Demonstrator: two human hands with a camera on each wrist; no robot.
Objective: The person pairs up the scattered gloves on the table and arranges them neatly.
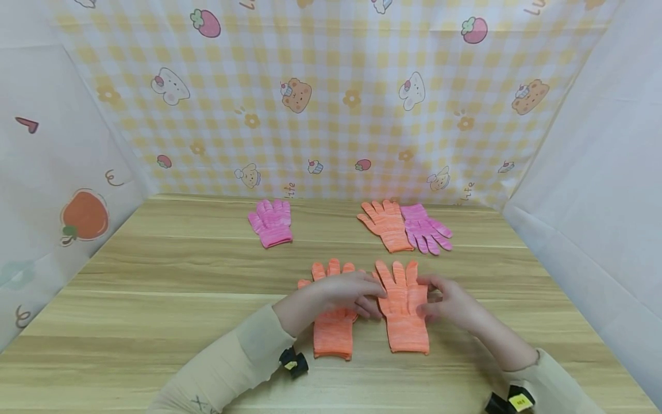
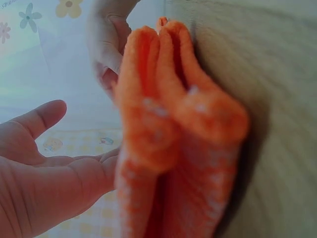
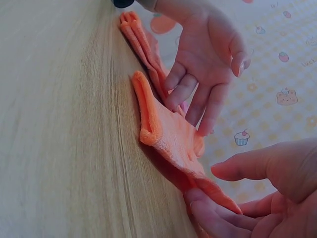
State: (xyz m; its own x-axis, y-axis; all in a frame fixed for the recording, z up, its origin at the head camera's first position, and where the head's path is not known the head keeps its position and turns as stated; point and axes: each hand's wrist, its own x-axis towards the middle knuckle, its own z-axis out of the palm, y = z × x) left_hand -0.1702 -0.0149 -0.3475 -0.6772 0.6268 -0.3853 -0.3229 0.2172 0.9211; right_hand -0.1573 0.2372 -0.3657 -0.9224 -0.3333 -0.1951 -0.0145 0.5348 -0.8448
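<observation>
Two orange knit gloves lie side by side on the table, fingers pointing away. My left hand [image 1: 343, 290] reaches across the left orange glove [image 1: 333, 336], covering its middle. Its extended fingertips are at the left edge of the right orange glove [image 1: 407, 330]. My right hand [image 1: 455, 305] is at that glove's right edge. In the right wrist view, the right hand's fingers [image 3: 218, 218] lie under the lifted edge, while its thumb stays apart above the fabric. Large in the left wrist view is an orange cuff [image 2: 148, 144] with two thick rims next to each other.
Farther back lie a pink glove [image 1: 272, 224] on the left, then another orange glove [image 1: 387, 225] touching a second pink glove [image 1: 425, 228]. A yellow-checked cloth [image 1: 331, 132] hangs behind the wooden table [image 1: 170, 322], with white cloth along both sides.
</observation>
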